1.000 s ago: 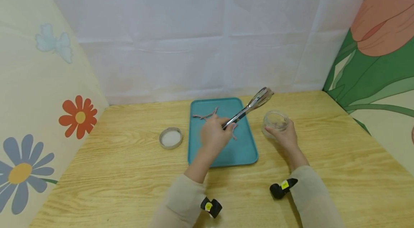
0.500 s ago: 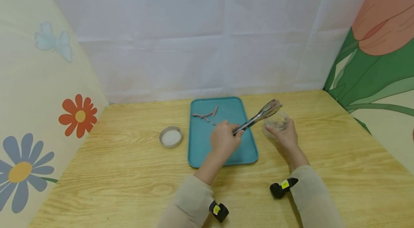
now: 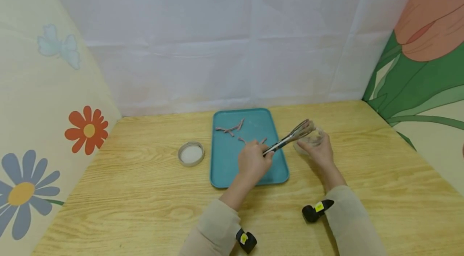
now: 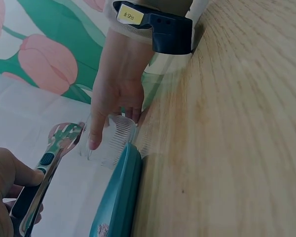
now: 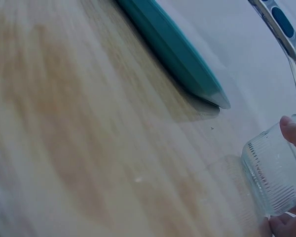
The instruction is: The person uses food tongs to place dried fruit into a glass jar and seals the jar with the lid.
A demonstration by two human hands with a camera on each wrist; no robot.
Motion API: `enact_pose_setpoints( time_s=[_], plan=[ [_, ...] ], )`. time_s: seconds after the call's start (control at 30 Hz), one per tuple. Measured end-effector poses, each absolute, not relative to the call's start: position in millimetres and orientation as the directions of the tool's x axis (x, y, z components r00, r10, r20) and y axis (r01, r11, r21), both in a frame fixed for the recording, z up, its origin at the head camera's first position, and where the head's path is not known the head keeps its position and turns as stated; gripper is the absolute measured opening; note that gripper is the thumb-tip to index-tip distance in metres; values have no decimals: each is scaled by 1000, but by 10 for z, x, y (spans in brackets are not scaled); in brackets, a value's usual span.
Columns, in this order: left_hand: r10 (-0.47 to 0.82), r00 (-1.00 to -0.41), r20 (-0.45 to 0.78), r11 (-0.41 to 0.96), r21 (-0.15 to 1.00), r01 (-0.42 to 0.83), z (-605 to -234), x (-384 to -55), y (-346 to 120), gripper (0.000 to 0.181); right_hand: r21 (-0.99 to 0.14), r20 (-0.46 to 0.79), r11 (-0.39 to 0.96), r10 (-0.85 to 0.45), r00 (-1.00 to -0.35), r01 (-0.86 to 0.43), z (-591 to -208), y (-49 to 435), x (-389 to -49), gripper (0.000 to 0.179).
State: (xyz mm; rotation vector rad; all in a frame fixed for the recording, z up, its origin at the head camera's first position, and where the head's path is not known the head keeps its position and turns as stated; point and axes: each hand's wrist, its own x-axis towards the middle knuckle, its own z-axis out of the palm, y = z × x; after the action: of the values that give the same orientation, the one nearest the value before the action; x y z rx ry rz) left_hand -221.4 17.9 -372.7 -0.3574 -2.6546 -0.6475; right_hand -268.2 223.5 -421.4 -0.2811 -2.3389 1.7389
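The left grip (image 3: 255, 162), holding tongs (image 3: 284, 141), has lowered their pinkish load (image 3: 310, 124) to the jar (image 5: 271, 170) at two o'clock; the right grip (image 3: 320, 154) holds it.

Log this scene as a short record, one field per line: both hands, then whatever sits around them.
Left hand: holds shiny metal tongs
Right hand: holds a clear ribbed jar
Tongs' tips: at the jar's mouth, with something pinkish between them; inside or above, unclear
Tray: blue-green rectangular tray, thin pinkish strips on it
Lid: round grey-rimmed lid, left of the tray
Surface: pale wooden table
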Motion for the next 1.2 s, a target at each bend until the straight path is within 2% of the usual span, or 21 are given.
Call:
enact_pose_setpoints(
  time_s=[0.5,0.9,1.2],
  plan=[
    [117,-928,354,866,421,270,-3727,-2203,188,22,-959,61,282,256,-965,14,-4209,2239,-2681,97],
    [93,-916,391,831,476,288,-3755,-2188,153,24,-969,58,249,250,-967,6,-4219,2239,-2665,96],
    [62,-902,427,812,505,294,-3744,-2173,93,34,-967,53,254,272,-961,19,-4223,2232,-2683,96]
  ],
)
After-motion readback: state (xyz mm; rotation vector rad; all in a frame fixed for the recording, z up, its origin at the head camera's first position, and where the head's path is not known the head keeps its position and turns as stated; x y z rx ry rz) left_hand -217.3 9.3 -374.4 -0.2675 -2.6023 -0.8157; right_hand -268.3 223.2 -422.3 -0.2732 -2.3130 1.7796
